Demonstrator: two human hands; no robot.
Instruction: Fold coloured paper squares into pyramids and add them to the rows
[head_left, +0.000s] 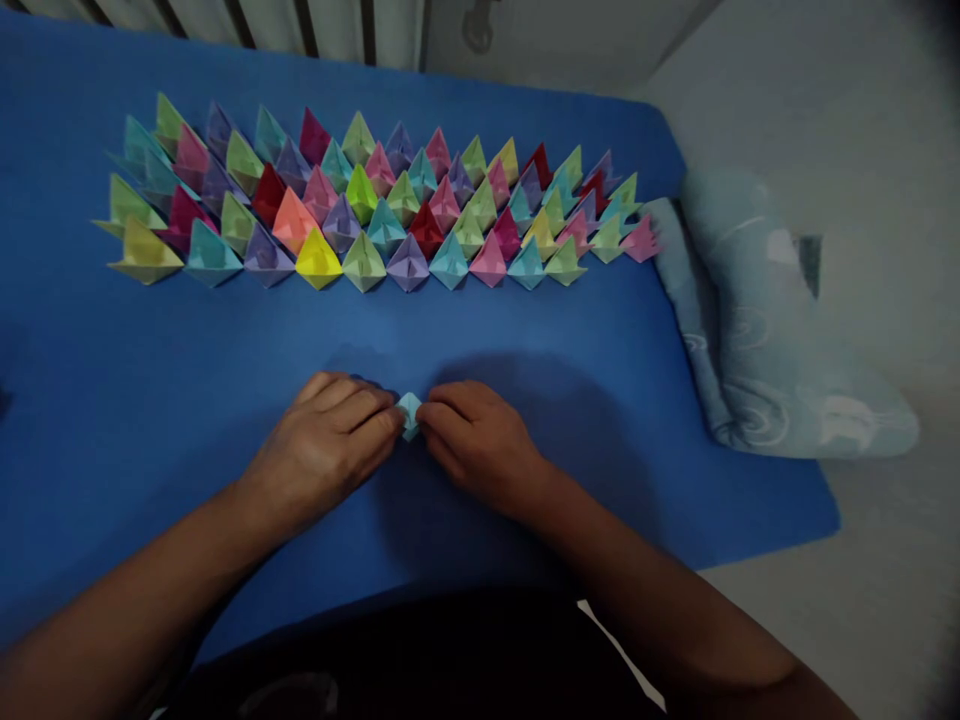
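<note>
Between my two hands is a small light-blue folded paper, its visible part diamond-shaped. My left hand pinches its left side, fingers curled and pressed together. On the opposite side, my right hand grips the paper with thumb and fingertips. Much of the paper's edges is hidden behind the fingers. Beyond the hands, rows of folded paper boats stand upright in many colours, including green, purple, pink, yellow, red and blue.
A blue surface lies under everything. At its right edge rests a folded light-blue patterned blanket, against a pale wall. Dark-gapped pale slats border the far side. Dark clothing shows at the near edge.
</note>
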